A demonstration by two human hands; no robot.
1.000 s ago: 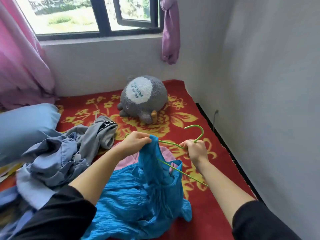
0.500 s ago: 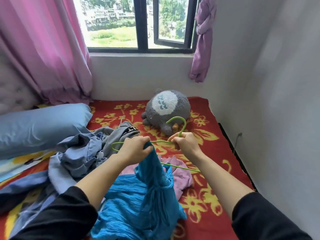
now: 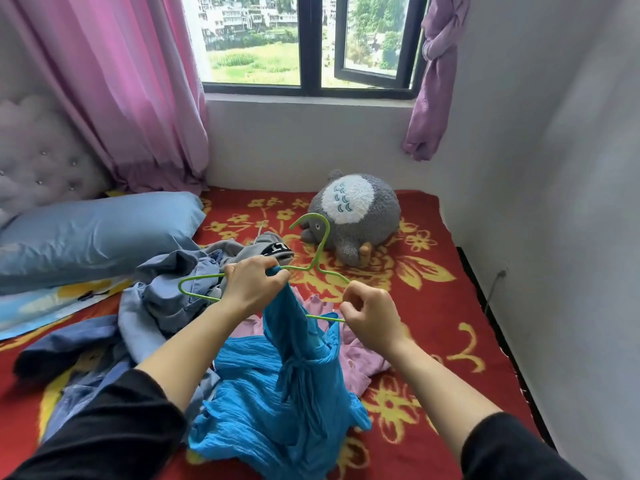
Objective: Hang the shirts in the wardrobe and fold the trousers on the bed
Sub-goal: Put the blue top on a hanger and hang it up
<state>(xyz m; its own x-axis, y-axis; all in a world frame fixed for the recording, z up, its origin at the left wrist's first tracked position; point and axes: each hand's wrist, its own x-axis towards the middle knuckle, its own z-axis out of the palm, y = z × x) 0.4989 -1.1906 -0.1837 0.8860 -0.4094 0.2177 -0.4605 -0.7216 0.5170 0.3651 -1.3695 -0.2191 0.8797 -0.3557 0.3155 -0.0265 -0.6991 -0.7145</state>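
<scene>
My left hand [image 3: 254, 285] grips the top of a bright blue crinkled shirt [image 3: 277, 393] and holds it against the shoulder of a green wire hanger [image 3: 320, 251]. The shirt hangs down from that hand onto the bed [image 3: 433, 306]. My right hand [image 3: 372, 315] pinches the right end of the hanger. The hanger's hook points up, toward the plush toy. A pink garment [image 3: 353, 358] lies under the blue shirt. A heap of blue and grey clothes [image 3: 173, 299] lies to the left.
A grey plush toy [image 3: 353, 213] sits at the far side of the bed, below the window [image 3: 311, 43]. A blue pillow [image 3: 93, 233] lies at the left, pink curtains [image 3: 121, 88] hang behind it. A white wall [image 3: 554, 202] bounds the bed's right side.
The view has tilted up, showing more of the window. The hanger has turned so its hook stands upright, and my right hand has slid from near the hook out to its right end.
</scene>
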